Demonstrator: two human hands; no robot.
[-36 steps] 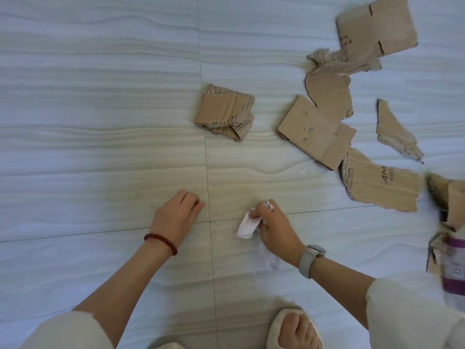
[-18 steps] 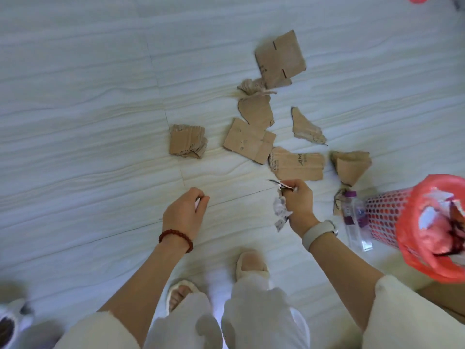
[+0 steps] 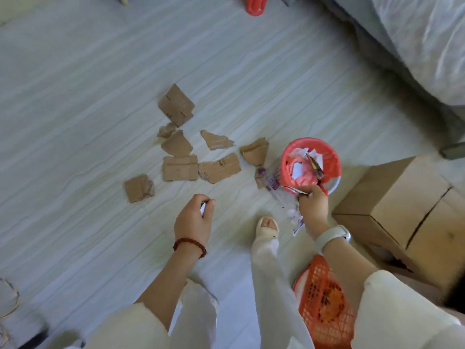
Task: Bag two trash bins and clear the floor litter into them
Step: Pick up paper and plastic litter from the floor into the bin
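Observation:
My right hand [image 3: 313,206] grips crumpled white paper and wrapper scraps [image 3: 295,219] right at the near rim of a red-bagged bin [image 3: 288,157], which holds paper litter. My left hand [image 3: 195,217], with a bead bracelet, hangs over the floor with fingers curled around a small white scrap [image 3: 202,208]. Several torn cardboard pieces [image 3: 219,168] lie on the pale floor beyond my hands. A clear plastic bottle [image 3: 273,180] with a purple cap lies beside the bin. A second orange mesh bin [image 3: 323,306] stands by my right leg.
A closed cardboard box [image 3: 402,210] stands right of the bin. A bed [image 3: 415,46] with a grey cover fills the upper right corner. A red object [image 3: 255,5] lies at the top edge. My sandalled foot [image 3: 268,226] is between my hands.
I have risen from the floor and the view has widened. My right hand carried the paper scraps rightward to the bagged bin's rim. My left hand lifted off the floor.

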